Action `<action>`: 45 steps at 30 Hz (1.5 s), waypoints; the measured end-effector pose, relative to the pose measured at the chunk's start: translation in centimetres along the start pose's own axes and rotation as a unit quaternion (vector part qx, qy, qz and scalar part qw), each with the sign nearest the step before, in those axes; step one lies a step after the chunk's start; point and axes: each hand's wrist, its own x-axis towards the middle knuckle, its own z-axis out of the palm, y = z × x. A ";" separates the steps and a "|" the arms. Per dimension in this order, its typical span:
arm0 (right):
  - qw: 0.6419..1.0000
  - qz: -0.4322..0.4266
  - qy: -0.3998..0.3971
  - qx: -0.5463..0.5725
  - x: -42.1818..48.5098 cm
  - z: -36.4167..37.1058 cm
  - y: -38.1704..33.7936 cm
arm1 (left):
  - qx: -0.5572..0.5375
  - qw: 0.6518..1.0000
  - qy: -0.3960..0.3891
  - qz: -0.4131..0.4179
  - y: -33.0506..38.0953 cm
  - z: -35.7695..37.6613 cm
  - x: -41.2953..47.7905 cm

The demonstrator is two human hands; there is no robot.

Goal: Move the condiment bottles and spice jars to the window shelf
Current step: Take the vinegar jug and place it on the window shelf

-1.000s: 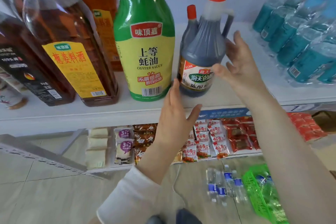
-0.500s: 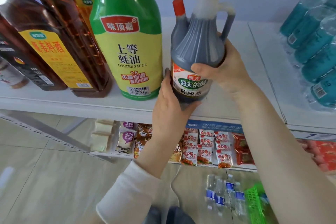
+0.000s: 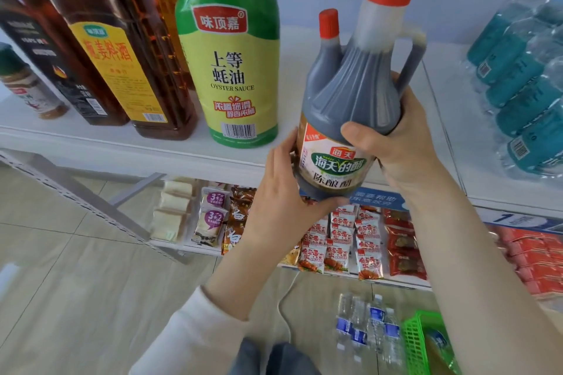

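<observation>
Vinegar bottle being held in both hands at the shelf edge

The dark, red-capped bottle with its side handle is sitting upright between the two hands, its base showing in front of the front edge of the white shelf. The right hand is gripping the bottle's shoulder, with the thumb lying across the front above the label and the fingers curling round the back below the handle. The left hand is cupping the lower part, its fingers pressing against the label's left side and the thumb hooking under the base.

Just behind the held bottle, a smaller dark bottle with a red cap is standing on the shelf. To the left, a green and yellow oyster sauce bottle is standing near the edge, then an amber cooking wine bottle, a dark-labelled bottle and a small spice jar. Wrapped teal bottles are lying at the right. Below, snack packets are filling a lower shelf, and water bottles and a green basket are sitting on the floor.
</observation>
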 end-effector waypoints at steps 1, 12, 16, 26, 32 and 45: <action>1.000 0.005 -0.011 0.015 -0.5 0.3 -0.3 | -0.012 1.000 -0.015 -0.002 0.0 -0.5 -0.6; 0.979 0.111 -0.121 0.120 -4.3 9.5 -2.4 | -0.163 0.981 -0.044 -0.093 -1.7 -9.0 -7.6; 0.968 0.150 -0.153 0.130 -5.4 16.9 -2.4 | -0.187 0.973 0.003 -0.134 -4.1 -14.0 -11.3; 0.919 0.207 -0.305 0.142 -11.7 43.8 -1.9 | -0.225 0.933 0.156 -0.234 -14.0 -32.3 -25.3; 0.867 0.241 -0.407 0.158 -15.8 58.2 -1.7 | -0.249 0.893 0.246 -0.283 -19.2 -41.7 -33.0; 0.793 0.255 -0.538 0.132 -14.3 85.1 1.0 | -0.227 0.839 0.355 -0.345 -31.3 -60.5 -35.9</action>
